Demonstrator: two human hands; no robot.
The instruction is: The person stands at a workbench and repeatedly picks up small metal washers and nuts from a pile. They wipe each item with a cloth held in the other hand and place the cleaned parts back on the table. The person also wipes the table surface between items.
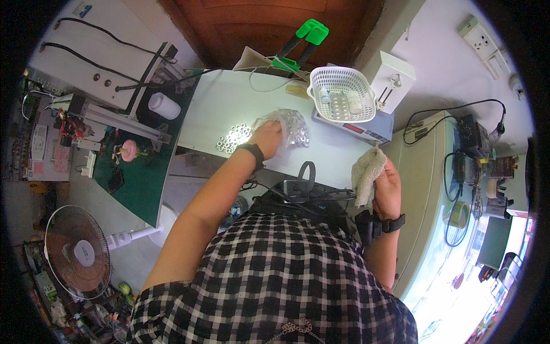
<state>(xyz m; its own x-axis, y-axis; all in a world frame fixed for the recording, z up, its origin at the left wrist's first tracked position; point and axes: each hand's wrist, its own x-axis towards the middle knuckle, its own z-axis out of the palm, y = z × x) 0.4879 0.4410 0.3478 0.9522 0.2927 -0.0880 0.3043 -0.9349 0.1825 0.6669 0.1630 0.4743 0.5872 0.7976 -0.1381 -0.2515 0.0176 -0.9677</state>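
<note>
My left hand (269,139) lies on a clear plastic bag (295,127) on the white tabletop; its fingertips are partly hidden by the film, so I cannot tell whether they grip it. Shiny metal pieces show inside the bag. Left of this hand, many loose metal rings or nuts (234,136) are spread on the white table (206,103). At the table's right edge my right hand (388,187) holds a bunched light-coloured cloth (368,174) between thumb and fingers.
A white plastic basket (315,103) with small bottles and a blister pack stands on a grey device with a display (355,129). Behind are green-tipped handles (313,32). A white cup (164,106) lies left on a green surface (148,185). A fan (77,252) stands lower left.
</note>
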